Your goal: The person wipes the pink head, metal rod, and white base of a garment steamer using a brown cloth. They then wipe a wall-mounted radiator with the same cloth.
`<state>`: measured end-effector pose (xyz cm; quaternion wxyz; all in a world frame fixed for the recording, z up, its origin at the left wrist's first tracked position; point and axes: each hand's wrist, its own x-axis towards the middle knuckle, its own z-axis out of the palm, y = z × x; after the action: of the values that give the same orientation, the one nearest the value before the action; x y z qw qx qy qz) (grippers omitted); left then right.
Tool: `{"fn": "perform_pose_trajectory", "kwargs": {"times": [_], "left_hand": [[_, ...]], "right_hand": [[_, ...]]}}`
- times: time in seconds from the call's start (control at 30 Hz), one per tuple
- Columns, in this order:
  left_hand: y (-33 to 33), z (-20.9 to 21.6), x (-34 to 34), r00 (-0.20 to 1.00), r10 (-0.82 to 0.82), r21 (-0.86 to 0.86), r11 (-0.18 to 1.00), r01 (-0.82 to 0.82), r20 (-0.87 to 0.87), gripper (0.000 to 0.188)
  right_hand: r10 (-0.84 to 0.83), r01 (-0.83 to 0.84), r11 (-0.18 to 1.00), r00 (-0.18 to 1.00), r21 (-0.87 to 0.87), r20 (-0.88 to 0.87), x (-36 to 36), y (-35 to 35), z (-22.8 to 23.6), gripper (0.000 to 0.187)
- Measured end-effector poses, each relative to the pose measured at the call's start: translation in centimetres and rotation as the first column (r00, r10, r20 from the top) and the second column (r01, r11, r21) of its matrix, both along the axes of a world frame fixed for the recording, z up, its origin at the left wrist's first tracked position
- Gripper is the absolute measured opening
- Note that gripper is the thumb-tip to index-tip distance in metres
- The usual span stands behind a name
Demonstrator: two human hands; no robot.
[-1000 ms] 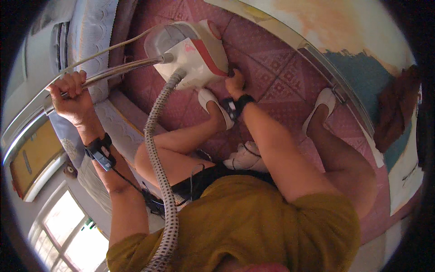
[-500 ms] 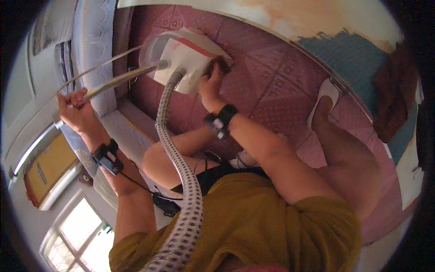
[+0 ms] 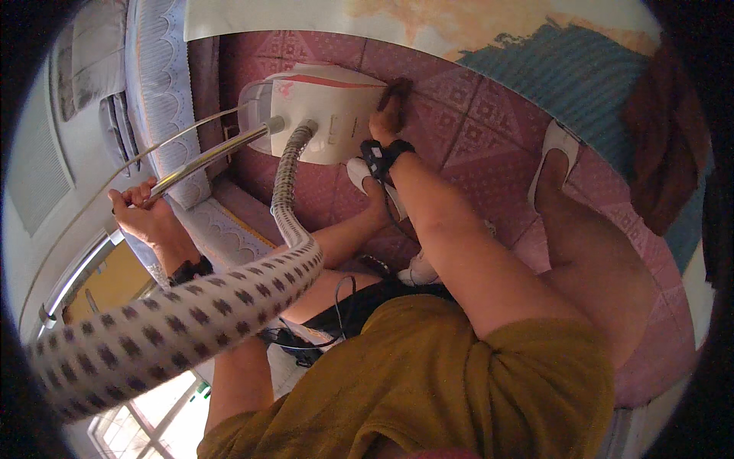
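Pole (image 3: 208, 157) is gripped now by the closed left hand (image 3: 150, 220), its far end met by the white machine (image 3: 325, 115) resting on the red tiles (image 3: 443, 141) ahead, and a dark brown wad (image 3: 398, 92) (a cloth, perhaps; its edges cannot be made out) is held in the curled right hand (image 3: 387, 122), just beside the machine's right end. From that nearer hand, the machine is stretched away leftward along its long axis, while the left arm (image 3: 241, 382) is crossed by the spotted hose (image 3: 183, 317).
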<state>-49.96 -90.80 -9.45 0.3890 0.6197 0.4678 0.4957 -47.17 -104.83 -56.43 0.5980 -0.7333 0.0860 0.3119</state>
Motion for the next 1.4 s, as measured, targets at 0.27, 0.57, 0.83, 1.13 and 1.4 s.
{"fn": "perform_pose_trajectory", "kwargs": {"times": [0.27,0.57,0.83,1.13,1.4], "left_hand": [[-0.3,-0.6,0.2,1.0,0.028,0.045,0.999,-0.028,0.006,0.041],[0.2,-0.6,-0.3,0.999,0.043,0.031,0.999,-0.043,0.014,0.041],[-0.3,-0.8,0.4,0.997,0.073,0.064,0.995,-0.073,0.002,0.04],[2.6,-1.3,-3.7,0.969,0.002,0.273,0.96,0.068,-0.247,0.031],[3.5,-1.7,-3.5,0.999,0.017,0.087,0.996,-0.013,-0.046,0.024]], "right_hand": [[0.08,-0.104,0.989,0.971,-0.101,-0.224,-12.9,2.7,2.7,0.064],[0.918,-0.899,0.395,0.393,0.188,-0.052,-1.9,-4.1,10.0,0.028],[-0.072,0.133,0.989,0.818,0.067,-0.571,-2.8,-1.8,12.4,0.053],[0.231,-0.31,0.933,0.904,0.181,0.359,-4.9,-1.0,16.8,0.078],[0.675,-0.656,0.5,-0.113,-0.565,0.729,-5.8,-7.5,13.1,0.053]]}}
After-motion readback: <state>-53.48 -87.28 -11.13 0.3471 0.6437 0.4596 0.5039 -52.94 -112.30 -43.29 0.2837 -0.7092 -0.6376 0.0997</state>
